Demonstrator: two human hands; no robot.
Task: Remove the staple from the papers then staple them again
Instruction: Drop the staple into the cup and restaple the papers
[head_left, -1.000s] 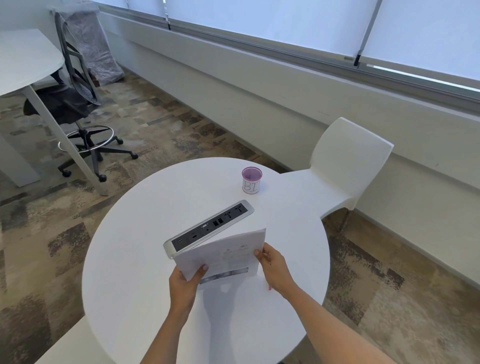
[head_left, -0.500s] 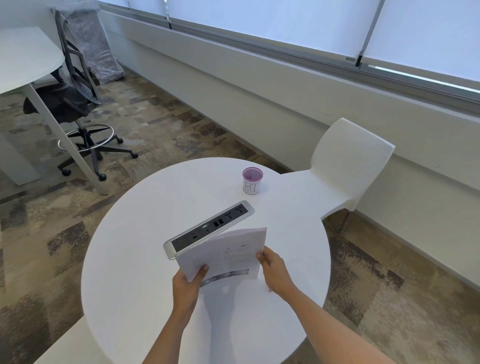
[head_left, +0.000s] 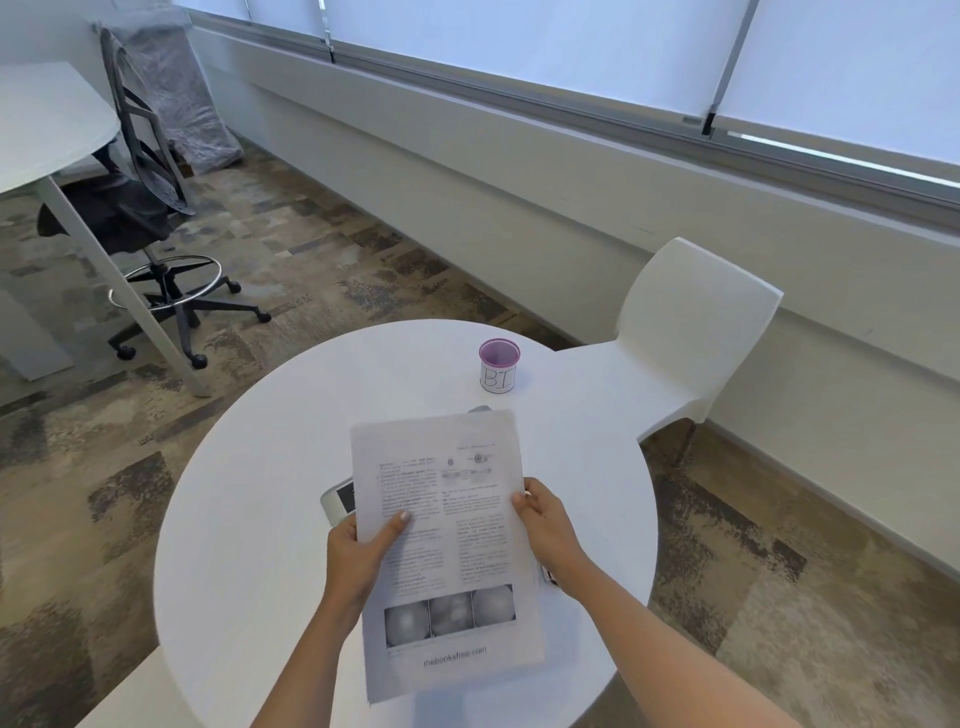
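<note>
The papers (head_left: 447, 540) are a printed set with text columns and three grey pictures near the bottom, held up facing me above the round white table (head_left: 249, 545). My left hand (head_left: 358, 551) grips the left edge, thumb on the front of the page. My right hand (head_left: 545, 525) grips the right edge with curled fingers. A small pink and dark object (head_left: 549, 576) peeks out just below my right wrist on the table. I cannot see a staple on the papers.
A pink-rimmed cup (head_left: 498, 365) marked "BI" stands at the table's far side. A grey power strip (head_left: 340, 499) lies mostly hidden behind the papers. A white chair (head_left: 675, 332) sits to the right, a black office chair (head_left: 150, 208) far left.
The papers have been lifted from a low tilt and turned so the whole printed page faces me. Both hands slid along the sheet's side edges.
</note>
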